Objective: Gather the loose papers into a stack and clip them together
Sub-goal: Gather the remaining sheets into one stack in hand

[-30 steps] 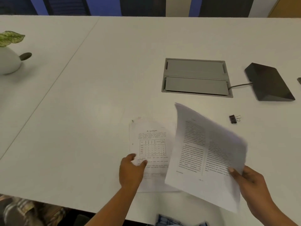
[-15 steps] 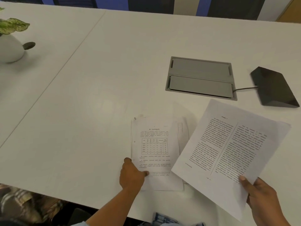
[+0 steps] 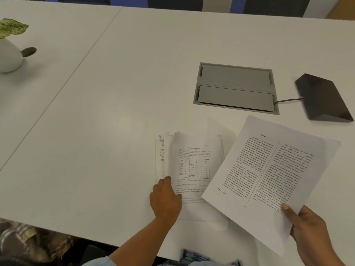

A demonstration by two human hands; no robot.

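Note:
A loose pile of printed papers (image 3: pixel 194 162) lies on the white table (image 3: pixel 115 112), its top sheet showing a small data table. The lower sheets stick out along the pile's left edge. My left hand (image 3: pixel 166 198) rests on the pile's lower left corner, thumb on the top sheet, fingers at the sheet edges. My right hand (image 3: pixel 309 229) pinches the near corner of a two-column text page (image 3: pixel 269 173), held tilted just right of the pile and overlapping its right side. No clip shows in view.
A grey cable hatch (image 3: pixel 235 88) is set into the table behind the papers. A black wedge-shaped device (image 3: pixel 322 97) with a cord sits at the far right. A white plant pot (image 3: pixel 8 54) stands far left. The table's near edge runs below my left wrist.
The text page in my right hand swung down and right, from upright to a flatter tilt. The pile's top sheet slid right under my left hand, baring lower sheets on the left. The binder clip is out of sight.

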